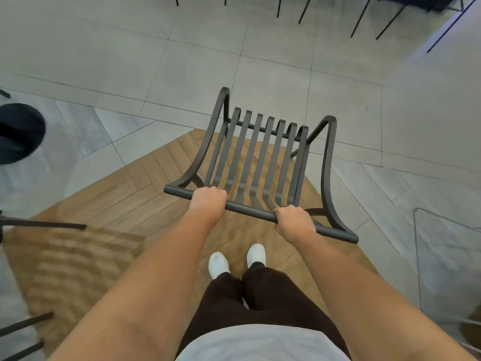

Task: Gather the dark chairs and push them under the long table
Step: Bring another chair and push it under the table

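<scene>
Hands are clenching the top rail of the dark chair: left hand near one end, right hand near the other, chair standing before the person's feet.

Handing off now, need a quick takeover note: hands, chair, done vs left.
Left hand: grip closed around the chair's top rail, left of centre.
Right hand: grip closed around the same rail, nearer its right end.
Chair: dark, slatted, straight ahead of the feet, over where the wood floor meets the grey tiles. Whether its legs touch the floor cannot be told.
Thin dark legs show along the top edge; the long table itself is not clearly in view.
Done: chair in hand.
Left: take it to the table, push it under, fetch any others.
</scene>
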The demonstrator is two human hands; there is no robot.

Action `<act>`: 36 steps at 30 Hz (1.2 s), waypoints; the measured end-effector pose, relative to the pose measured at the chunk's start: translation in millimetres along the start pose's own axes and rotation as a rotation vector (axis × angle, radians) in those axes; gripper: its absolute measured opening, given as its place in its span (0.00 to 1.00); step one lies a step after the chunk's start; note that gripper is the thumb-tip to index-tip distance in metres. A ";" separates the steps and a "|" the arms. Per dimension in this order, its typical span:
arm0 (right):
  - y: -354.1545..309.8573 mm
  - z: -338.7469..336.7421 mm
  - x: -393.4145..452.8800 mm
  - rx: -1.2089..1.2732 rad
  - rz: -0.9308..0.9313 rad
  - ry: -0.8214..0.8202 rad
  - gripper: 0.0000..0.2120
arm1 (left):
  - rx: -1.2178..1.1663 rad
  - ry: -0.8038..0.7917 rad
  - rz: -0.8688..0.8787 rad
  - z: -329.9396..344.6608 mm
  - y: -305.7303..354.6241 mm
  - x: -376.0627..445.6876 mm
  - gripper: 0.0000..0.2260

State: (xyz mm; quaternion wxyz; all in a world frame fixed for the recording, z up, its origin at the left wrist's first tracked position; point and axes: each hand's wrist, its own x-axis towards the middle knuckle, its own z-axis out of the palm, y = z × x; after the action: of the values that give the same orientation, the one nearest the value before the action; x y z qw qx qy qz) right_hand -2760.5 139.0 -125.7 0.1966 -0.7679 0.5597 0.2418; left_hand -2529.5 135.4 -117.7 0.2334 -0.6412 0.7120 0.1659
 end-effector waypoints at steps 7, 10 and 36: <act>14.7 -28.9 32.0 -0.108 -0.151 -0.016 0.09 | -0.110 -0.009 -0.177 3.3 9.4 -4.0 0.08; 18.6 -44.5 49.0 -0.160 -0.252 -0.027 0.09 | -0.165 -0.033 -0.276 1.5 12.3 -6.5 0.08; -58.8 -157.0 186.9 -0.602 -0.724 -0.072 0.10 | -0.556 -0.077 -0.799 -11.5 -9.6 16.3 0.08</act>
State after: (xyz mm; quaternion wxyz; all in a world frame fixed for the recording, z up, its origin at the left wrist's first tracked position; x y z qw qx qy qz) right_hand -2632.7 -76.3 -108.0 0.0563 -0.9277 0.1538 0.3355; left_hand -2522.5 114.4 -116.3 0.1249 -0.8958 0.3296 0.2706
